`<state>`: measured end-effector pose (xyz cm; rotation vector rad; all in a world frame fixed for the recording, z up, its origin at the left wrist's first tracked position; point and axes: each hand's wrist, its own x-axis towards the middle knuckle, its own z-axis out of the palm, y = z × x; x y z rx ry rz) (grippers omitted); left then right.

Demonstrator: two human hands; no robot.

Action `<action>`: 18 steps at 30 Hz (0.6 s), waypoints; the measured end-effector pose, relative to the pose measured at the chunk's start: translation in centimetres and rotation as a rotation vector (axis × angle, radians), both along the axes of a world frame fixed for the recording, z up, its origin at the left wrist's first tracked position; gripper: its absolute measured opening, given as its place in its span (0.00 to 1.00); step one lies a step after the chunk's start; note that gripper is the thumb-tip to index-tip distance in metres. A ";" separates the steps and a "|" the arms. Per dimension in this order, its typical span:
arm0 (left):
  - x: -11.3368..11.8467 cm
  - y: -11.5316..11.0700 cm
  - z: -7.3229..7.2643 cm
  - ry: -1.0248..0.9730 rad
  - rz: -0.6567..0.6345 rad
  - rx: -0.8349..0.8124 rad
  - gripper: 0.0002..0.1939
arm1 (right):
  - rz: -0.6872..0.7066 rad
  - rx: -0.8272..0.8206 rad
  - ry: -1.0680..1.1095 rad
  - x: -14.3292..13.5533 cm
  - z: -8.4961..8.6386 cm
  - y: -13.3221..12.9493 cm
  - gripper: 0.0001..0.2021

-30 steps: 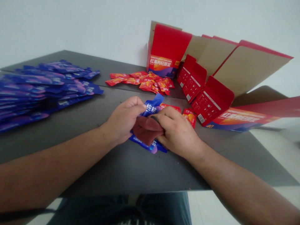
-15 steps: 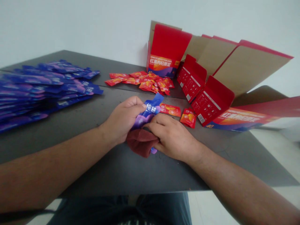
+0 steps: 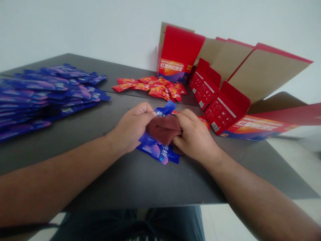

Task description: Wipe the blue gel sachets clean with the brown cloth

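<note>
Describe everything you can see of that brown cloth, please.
The brown cloth is reddish-brown and plain, with a matte, soft-looking fabric surface. It is bunched up, with a crease across its middle and a loose lower edge. The right hand grips it at its right side. It lies across the blue sachet held by the left hand, covering part of the printing. Its underside is hidden, and whether it touches the left fingertips is unclear.
</note>
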<state>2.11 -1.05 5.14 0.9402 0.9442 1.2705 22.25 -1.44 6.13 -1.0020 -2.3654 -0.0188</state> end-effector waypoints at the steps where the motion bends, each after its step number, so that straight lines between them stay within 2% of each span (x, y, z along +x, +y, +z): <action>1: 0.0 0.0 -0.1 0.004 -0.004 -0.004 0.08 | -0.036 0.021 0.036 0.1 0.1 0.2 0.08; 7: -0.2 -0.1 -0.3 0.081 0.012 0.019 0.09 | -0.064 -0.005 0.090 0.5 0.2 1.1 0.08; 11: -0.3 -0.2 -0.2 0.117 0.006 0.056 0.09 | -0.144 0.006 0.160 0.7 0.4 1.2 0.07; 16: -0.3 -0.2 -0.2 0.132 -0.006 0.045 0.10 | -0.076 -0.025 0.120 0.8 0.6 1.2 0.09; 18: -0.3 -0.3 -0.3 0.153 -0.001 0.059 0.10 | -0.119 -0.018 0.132 0.8 0.6 1.2 0.09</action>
